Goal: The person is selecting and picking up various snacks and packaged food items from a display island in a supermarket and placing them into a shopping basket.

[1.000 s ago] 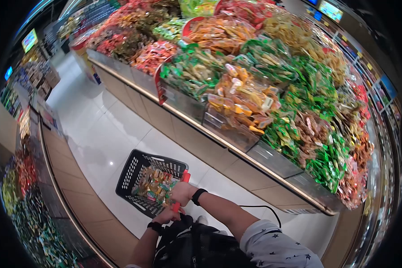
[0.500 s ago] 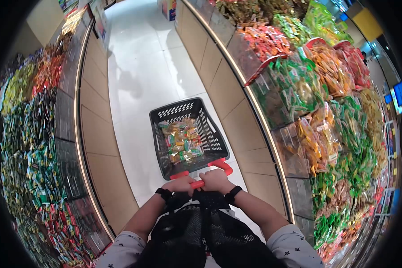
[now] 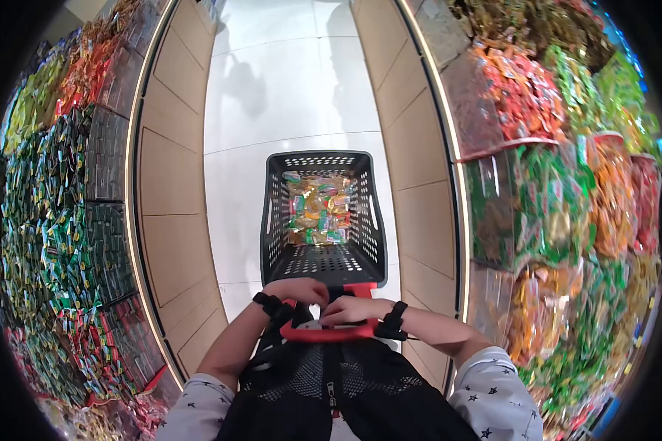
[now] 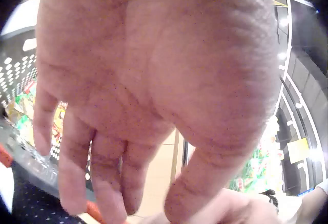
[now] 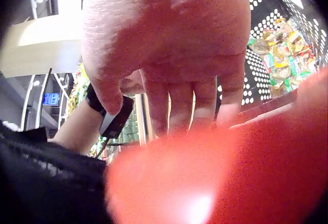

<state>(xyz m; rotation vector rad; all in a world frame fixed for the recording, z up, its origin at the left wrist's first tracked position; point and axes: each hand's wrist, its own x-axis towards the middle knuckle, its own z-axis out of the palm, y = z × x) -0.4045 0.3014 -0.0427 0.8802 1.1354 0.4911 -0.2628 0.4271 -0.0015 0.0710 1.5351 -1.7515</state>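
Note:
A black shopping basket [image 3: 324, 266] with perforated walls sits between the counters, holding several small colourful packets [image 3: 320, 209]. Its red handle [image 3: 327, 334] lies toward the body, in front of a black mesh bag. My left hand [image 3: 300, 291] reaches over the handle's left side, fingers loosely extended, as the left wrist view confirms. From the other side, my right hand [image 3: 351, 310] spans the handle opening, fingertips close to the left hand. In the right wrist view its fingers [image 5: 180, 103] hang straight, behind the blurred red handle [image 5: 205, 178].
Wood-panelled counters stand on the left [image 3: 171, 176] and right [image 3: 423, 176], with a pale tiled floor [image 3: 294, 88] between. Clear bins on them hold heaped wrapped packets, dark green ones [image 3: 59, 220] at left and orange ones [image 3: 544, 309] at right.
The view has swung round so the aisle runs straight ahead. Both hands gripped the red handle earlier; now their fingers are loosened and stretched over it, and the handle lies closer to the body.

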